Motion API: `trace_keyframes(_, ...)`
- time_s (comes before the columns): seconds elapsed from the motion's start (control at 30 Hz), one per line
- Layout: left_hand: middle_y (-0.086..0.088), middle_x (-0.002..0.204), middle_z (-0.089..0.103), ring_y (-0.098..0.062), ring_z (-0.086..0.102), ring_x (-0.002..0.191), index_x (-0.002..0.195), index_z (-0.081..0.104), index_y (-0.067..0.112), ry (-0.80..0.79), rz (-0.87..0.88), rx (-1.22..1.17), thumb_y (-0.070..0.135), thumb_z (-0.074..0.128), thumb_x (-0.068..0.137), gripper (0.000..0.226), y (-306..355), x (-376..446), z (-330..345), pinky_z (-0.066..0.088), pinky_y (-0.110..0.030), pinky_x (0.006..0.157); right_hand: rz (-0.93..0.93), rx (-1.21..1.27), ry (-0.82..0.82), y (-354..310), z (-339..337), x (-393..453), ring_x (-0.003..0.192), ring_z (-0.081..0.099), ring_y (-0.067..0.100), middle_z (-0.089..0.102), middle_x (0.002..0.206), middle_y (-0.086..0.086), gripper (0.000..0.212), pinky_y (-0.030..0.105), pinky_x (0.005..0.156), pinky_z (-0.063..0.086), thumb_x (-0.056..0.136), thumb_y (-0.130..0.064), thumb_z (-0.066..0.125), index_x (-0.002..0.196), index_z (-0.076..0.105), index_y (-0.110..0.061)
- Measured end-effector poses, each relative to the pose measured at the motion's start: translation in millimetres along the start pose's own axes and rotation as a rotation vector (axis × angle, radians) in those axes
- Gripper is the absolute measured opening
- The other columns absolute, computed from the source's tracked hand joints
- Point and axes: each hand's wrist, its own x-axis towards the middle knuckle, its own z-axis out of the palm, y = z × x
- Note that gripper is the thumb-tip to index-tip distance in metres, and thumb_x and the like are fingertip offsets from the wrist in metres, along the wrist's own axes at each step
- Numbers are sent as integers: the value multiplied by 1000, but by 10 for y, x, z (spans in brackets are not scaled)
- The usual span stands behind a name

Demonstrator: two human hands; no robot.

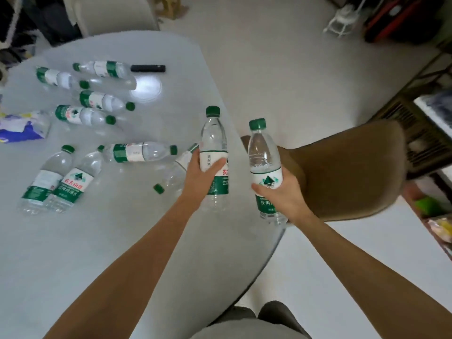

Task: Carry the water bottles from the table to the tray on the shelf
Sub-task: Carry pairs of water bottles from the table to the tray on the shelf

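We saw a white rounded desk (127, 241). On it lay several bottles (140, 152) on their sides, most near its far left part, all with green caps and green-white labels. A loose green cap (159, 188) sat beside them, a black bar (148, 68) lay farther back, and a blue-white pack (23, 129) lay at the left edge.

Black remote (148, 68), blue-white tissue pack (23, 127), brown chair (347, 167), white toy (342, 20)
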Motion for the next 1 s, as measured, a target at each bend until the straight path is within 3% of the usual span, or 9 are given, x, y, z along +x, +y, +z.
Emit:
trace_keyframes(0.07, 9, 96, 69, -9, 71, 80, 114, 50, 34, -146, 39, 31, 25, 71, 83, 38, 43, -138, 550, 56, -23, 61, 23, 12, 102, 125, -479, -254, 85, 64, 1, 64, 92, -20, 50, 9, 60, 48, 67, -29, 85, 106, 53, -33)
trace_keyframes(0.17, 6, 100, 70, -8, 72, 80, 122, 51, 28, -377, 89, 88, 30, 71, 83, 44, 67, -451, 1439, 55, -19, 60, 29, 34, 295, 358, -1247, -721, 75, 63, -5, 63, 85, -23, 45, 3, 50, 43, 66, -33, 84, 97, 52, -37)
trace_keyframes(0.3, 15, 110, 65, -3, 69, 92, 125, 46, 39, -665, 94, 140, 40, 67, 85, 46, 40, -1064, 2669, 54, -15, 64, 58, 93, 580, 756, -2290, -1465, 67, 63, -6, 63, 82, -20, 46, 4, 49, 42, 64, -33, 83, 99, 53, -29)
trace_keyframes(0.37, 11, 111, 66, -7, 69, 93, 125, 47, 39, -774, 96, 146, 38, 67, 85, 45, -37, -1474, 3282, 56, -19, 67, 83, 148, 694, 1027, -2814, -1900, 65, 63, -7, 65, 81, -17, 43, 5, 48, 43, 65, -31, 82, 97, 54, -28)
trace_keyframes(0.53, 6, 96, 70, -10, 72, 78, 118, 52, 33, -985, 95, 153, 32, 70, 83, 39, -365, -2689, 4628, 54, -21, 57, 136, 232, 921, 1660, -3943, -3039, 68, 67, 0, 68, 84, -12, 39, 12, 54, 47, 66, -30, 81, 95, 55, -29)
trace_keyframes(0.63, 8, 91, 73, -10, 71, 78, 113, 56, 32, -1127, 93, 164, 23, 71, 83, 34, -547, -3439, 5291, 54, -21, 58, 160, 287, 1102, 1974, -4442, -3740, 71, 68, 2, 71, 85, -9, 39, 20, 62, 52, 67, -28, 81, 98, 59, -26)
trace_keyframes(0.83, 1, 104, 69, -12, 70, 86, 125, 53, 21, -1448, 130, 269, 22, 74, 80, 50, -914, -4811, 6515, 54, -19, 61, 185, 403, 1451, 2528, -5249, -5056, 79, 70, 13, 72, 90, -2, 43, 24, 66, 54, 69, -30, 80, 105, 60, -20)
trace_keyframes(1.0, 7, 96, 70, -7, 71, 77, 104, 56, 43, -1694, 96, 338, 29, 85, 64, 51, -1392, -5950, 7416, 54, -19, 57, 249, 410, 1706, 2995, -5817, -6017, 73, 71, 8, 73, 81, -10, 26, 18, 58, 53, 71, -33, 78, 89, 60, -34)
